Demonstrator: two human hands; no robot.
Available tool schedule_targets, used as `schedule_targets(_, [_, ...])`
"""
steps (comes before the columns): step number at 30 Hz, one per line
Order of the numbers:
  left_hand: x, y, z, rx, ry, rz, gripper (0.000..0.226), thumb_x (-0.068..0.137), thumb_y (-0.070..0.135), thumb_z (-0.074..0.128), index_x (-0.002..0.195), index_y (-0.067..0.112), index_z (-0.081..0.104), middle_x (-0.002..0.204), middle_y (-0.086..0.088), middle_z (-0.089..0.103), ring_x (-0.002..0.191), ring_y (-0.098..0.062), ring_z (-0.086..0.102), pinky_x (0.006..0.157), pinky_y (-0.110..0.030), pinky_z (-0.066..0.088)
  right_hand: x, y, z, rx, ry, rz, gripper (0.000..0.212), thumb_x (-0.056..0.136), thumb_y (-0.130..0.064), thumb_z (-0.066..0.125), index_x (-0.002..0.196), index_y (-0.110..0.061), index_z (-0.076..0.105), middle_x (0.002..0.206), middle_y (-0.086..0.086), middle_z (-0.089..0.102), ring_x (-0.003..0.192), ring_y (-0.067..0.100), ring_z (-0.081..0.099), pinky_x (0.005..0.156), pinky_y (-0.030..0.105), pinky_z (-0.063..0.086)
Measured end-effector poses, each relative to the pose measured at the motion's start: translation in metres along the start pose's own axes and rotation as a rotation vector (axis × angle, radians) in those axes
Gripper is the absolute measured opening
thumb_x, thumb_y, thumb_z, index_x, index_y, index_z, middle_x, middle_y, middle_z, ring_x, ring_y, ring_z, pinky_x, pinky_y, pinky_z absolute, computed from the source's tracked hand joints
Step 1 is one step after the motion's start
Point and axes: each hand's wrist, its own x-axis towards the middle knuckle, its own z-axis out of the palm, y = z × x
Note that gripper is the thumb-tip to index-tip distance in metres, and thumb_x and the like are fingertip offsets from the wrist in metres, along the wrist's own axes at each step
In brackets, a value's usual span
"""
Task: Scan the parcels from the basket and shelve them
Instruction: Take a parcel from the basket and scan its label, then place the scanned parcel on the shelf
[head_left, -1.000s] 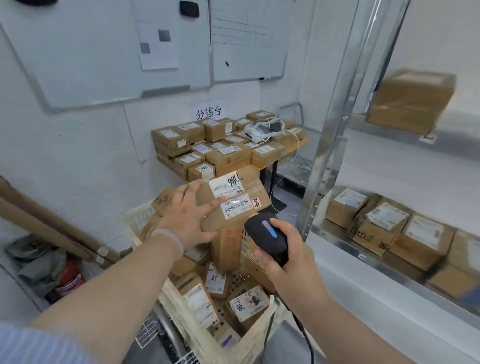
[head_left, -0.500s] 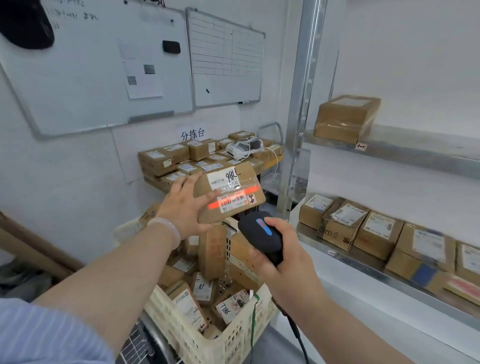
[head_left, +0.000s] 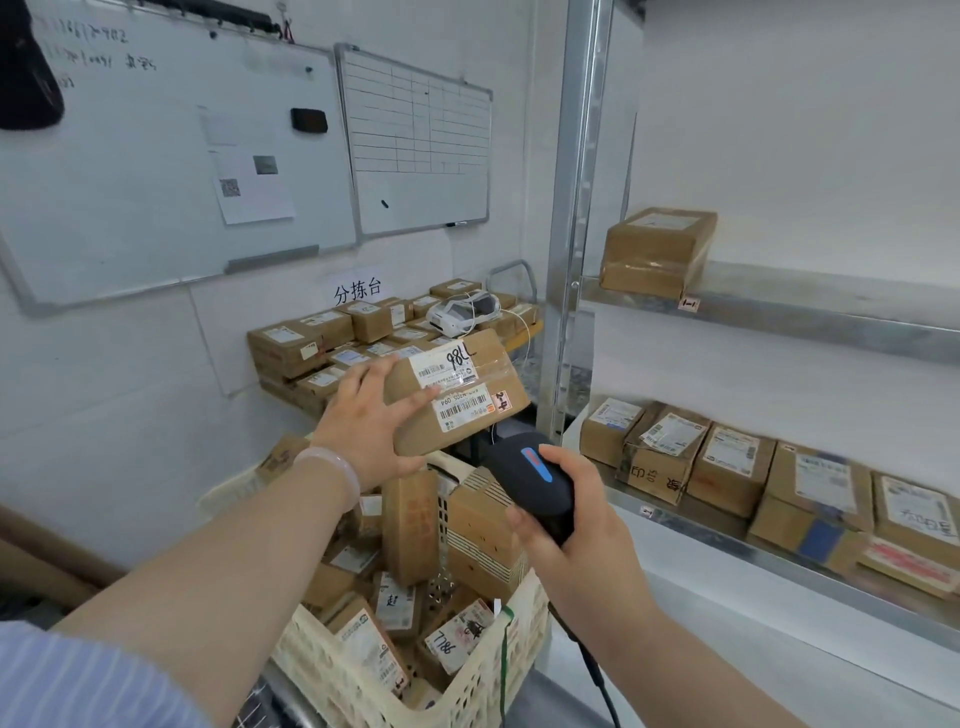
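Note:
My left hand (head_left: 366, 421) grips a brown cardboard parcel (head_left: 462, 387) by its left end and holds it up above the basket, white labels and barcodes facing me. Just below and to the right, my right hand (head_left: 566, 525) holds a black corded barcode scanner (head_left: 530, 480) with a blue and red button, its nose toward the parcel. The cream plastic basket (head_left: 467, 680) sits beneath both hands, filled with several brown parcels (head_left: 415, 519). A metal shelf unit (head_left: 779, 312) stands to the right.
One parcel (head_left: 657, 252) lies on the upper shelf; several parcels (head_left: 779, 478) line the lower shelf. A sorting table against the wall carries stacked parcels (head_left: 332, 345) and a white label printer (head_left: 462, 312). Two whiteboards (head_left: 156, 156) hang on the wall.
The red scan line that lay across the parcel's barcode half a second ago is gone. My view has lifted and turned right, showing more of the shelves; the parcel stays in my left hand.

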Motion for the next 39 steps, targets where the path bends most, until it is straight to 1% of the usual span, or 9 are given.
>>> schedule_targets(5, [0.028, 0.044, -0.012, -0.255, 0.001, -0.026, 0.085, 0.067, 0.078, 0.061, 0.143, 0.062, 0.025, 0.159, 0.0, 0.01, 0.14, -0.03, 0.008, 0.115, -0.053, 0.022, 0.004, 0.007, -0.016, 0.045, 0.175, -0.003, 0.065, 0.09, -0.024, 0.073, 0.116, -0.07, 0.037, 0.112, -0.047, 0.048, 0.1, -0.008, 0.058, 0.069, 0.006, 0.047])
schedule_targets(10, [0.065, 0.109, -0.044, -0.57, 0.033, 0.018, 0.091, 0.054, 0.088, 0.047, 0.141, 0.062, 0.031, 0.158, 0.007, 0.014, 0.14, -0.025, 0.012, 0.117, -0.05, 0.02, 0.011, 0.007, -0.04, 0.043, 0.351, -0.017, 0.066, 0.088, -0.02, 0.074, 0.122, -0.065, 0.04, 0.115, -0.045, 0.047, 0.1, -0.001, 0.061, 0.073, 0.011, 0.051])
schedule_targets(16, [0.105, 0.177, -0.089, -0.799, -0.046, 0.082, 0.087, 0.058, 0.081, 0.057, 0.14, 0.059, 0.037, 0.154, 0.007, 0.022, 0.14, -0.022, 0.016, 0.113, -0.046, 0.026, 0.015, 0.0, -0.069, 0.018, 0.546, -0.019, 0.062, 0.087, -0.023, 0.074, 0.125, -0.06, 0.043, 0.118, -0.04, 0.048, 0.093, 0.013, 0.065, 0.072, 0.041, 0.06])
schedule_targets(19, [0.117, 0.207, -0.109, -0.82, -0.065, 0.115, 0.081, 0.065, 0.075, 0.064, 0.14, 0.057, 0.039, 0.153, 0.004, 0.025, 0.14, -0.025, 0.018, 0.111, -0.044, 0.028, 0.014, 0.002, -0.088, -0.006, 0.591, -0.025, 0.06, 0.087, -0.025, 0.074, 0.125, -0.06, 0.043, 0.115, -0.036, 0.051, 0.091, 0.01, 0.064, 0.069, 0.036, 0.059])
schedule_targets(22, [0.12, 0.233, -0.123, -0.819, -0.092, 0.148, 0.08, 0.065, 0.075, 0.065, 0.139, 0.057, 0.039, 0.154, 0.002, 0.026, 0.142, -0.026, 0.019, 0.109, -0.044, 0.03, 0.011, 0.003, -0.108, -0.055, 0.64, -0.087, 0.062, 0.086, -0.02, 0.076, 0.124, -0.058, 0.044, 0.115, -0.038, 0.05, 0.101, -0.001, 0.06, 0.072, 0.012, 0.051])
schedule_targets(24, [0.122, 0.245, -0.13, -0.793, -0.105, 0.161, 0.083, 0.061, 0.077, 0.062, 0.139, 0.057, 0.04, 0.153, 0.001, 0.028, 0.14, -0.027, 0.02, 0.108, -0.044, 0.031, 0.011, 0.006, -0.124, -0.085, 0.666, -0.115, 0.065, 0.086, -0.016, 0.076, 0.124, -0.057, 0.044, 0.117, -0.041, 0.048, 0.106, -0.007, 0.056, 0.075, 0.003, 0.045])
schedule_targets(29, [0.133, 0.254, -0.133, -0.768, -0.129, 0.109, 0.078, 0.069, 0.076, 0.064, 0.141, 0.056, 0.04, 0.152, 0.001, 0.029, 0.141, -0.028, 0.02, 0.111, -0.047, 0.029, 0.016, 0.015, -0.16, -0.064, 0.636, -0.123, 0.068, 0.088, -0.012, 0.074, 0.12, -0.063, 0.041, 0.111, -0.047, 0.049, 0.094, -0.011, 0.059, 0.066, 0.001, 0.044])
schedule_targets(34, [0.135, 0.232, -0.13, -0.755, -0.135, -0.012, 0.09, 0.052, 0.085, 0.054, 0.137, 0.059, 0.043, 0.144, 0.0, 0.037, 0.135, -0.029, 0.031, 0.105, -0.045, 0.034, 0.025, 0.018, -0.179, -0.058, 0.592, -0.14, 0.069, 0.088, -0.016, 0.075, 0.118, -0.067, 0.039, 0.113, -0.047, 0.046, 0.1, -0.011, 0.056, 0.07, 0.001, 0.044])
schedule_targets(39, [0.137, 0.227, -0.142, -0.765, -0.137, -0.064, 0.092, 0.048, 0.087, 0.055, 0.136, 0.058, 0.045, 0.144, 0.0, 0.039, 0.133, -0.031, 0.035, 0.104, -0.048, 0.04, 0.036, 0.014, -0.191, -0.048, 0.53, -0.148, 0.065, 0.087, -0.025, 0.074, 0.121, -0.066, 0.037, 0.112, -0.043, 0.049, 0.091, 0.002, 0.062, 0.068, 0.009, 0.049])
